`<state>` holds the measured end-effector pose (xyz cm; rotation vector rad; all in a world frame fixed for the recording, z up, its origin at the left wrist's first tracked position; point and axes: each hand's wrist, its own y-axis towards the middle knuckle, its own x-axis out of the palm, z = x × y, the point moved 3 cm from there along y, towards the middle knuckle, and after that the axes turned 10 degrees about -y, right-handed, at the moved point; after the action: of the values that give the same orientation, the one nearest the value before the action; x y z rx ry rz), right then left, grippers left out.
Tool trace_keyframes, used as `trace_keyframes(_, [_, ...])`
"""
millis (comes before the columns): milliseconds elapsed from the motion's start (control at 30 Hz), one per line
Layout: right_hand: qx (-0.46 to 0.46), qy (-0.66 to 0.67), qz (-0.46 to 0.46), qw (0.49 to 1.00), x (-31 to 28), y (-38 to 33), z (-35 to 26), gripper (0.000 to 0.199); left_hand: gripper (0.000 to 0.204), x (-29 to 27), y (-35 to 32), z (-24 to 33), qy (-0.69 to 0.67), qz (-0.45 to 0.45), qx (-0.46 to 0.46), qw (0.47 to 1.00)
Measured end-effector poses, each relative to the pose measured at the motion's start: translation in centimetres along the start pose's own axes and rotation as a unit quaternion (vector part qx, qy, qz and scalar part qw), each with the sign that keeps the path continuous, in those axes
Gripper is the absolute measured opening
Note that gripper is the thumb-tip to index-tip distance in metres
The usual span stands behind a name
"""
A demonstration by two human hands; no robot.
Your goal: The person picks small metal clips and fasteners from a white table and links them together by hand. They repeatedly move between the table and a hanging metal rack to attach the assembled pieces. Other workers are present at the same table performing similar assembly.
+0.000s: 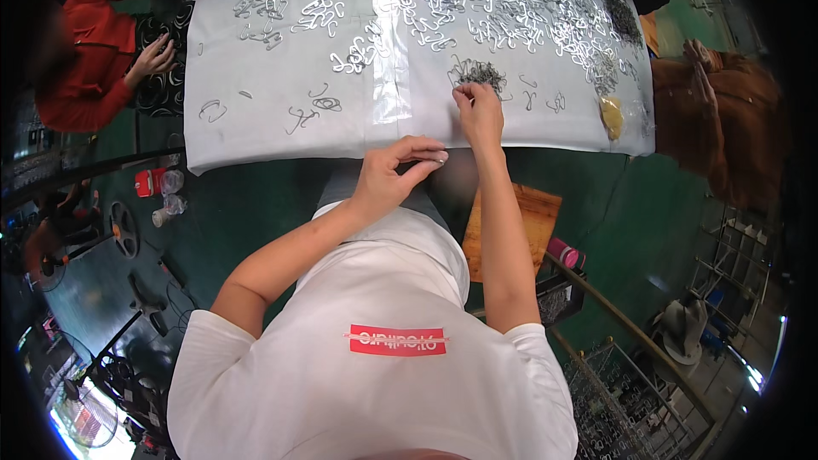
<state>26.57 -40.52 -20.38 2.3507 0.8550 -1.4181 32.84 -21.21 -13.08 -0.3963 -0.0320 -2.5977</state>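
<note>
My left hand [397,172] hovers at the table's near edge, thumb and fingers closed. A small glint shows at its fingertips, too small to name. Farther up, my right hand [482,119] is over the table with thumb and forefinger pinched together; what they hold, if anything, cannot be made out. Just beyond it lies a small heap of dark wire hooks [477,73]. To its right, a few loose hooks [555,102] lie apart. More bent wire pieces [326,103] are scattered on the left part of the white-covered table [273,132].
Many shiny metal hooks [417,8] spread over the table's far half. A yellowish lump [611,116] lies near the right corner. A person in red sleeves [94,34] sits at the left, another in brown [724,119] at the right. A wooden stool [528,221] stands below the table edge.
</note>
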Motion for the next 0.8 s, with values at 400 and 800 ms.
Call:
trace_keyframes(400, [-0.050, 0.003, -0.102, 0.993, 2.5, 3.0, -0.9, 0.014, 0.019, -1.2, 0.4, 0.1, 0.051, 0.021, 0.049, 0.997])
trace_keyframes(800, [0.089, 0.609, -0.164, 0.771, -6.6, -11.2, -5.0, 0.009, 0.033, -0.8, -0.8, 0.1, 0.059, 0.025, 0.012, 0.998])
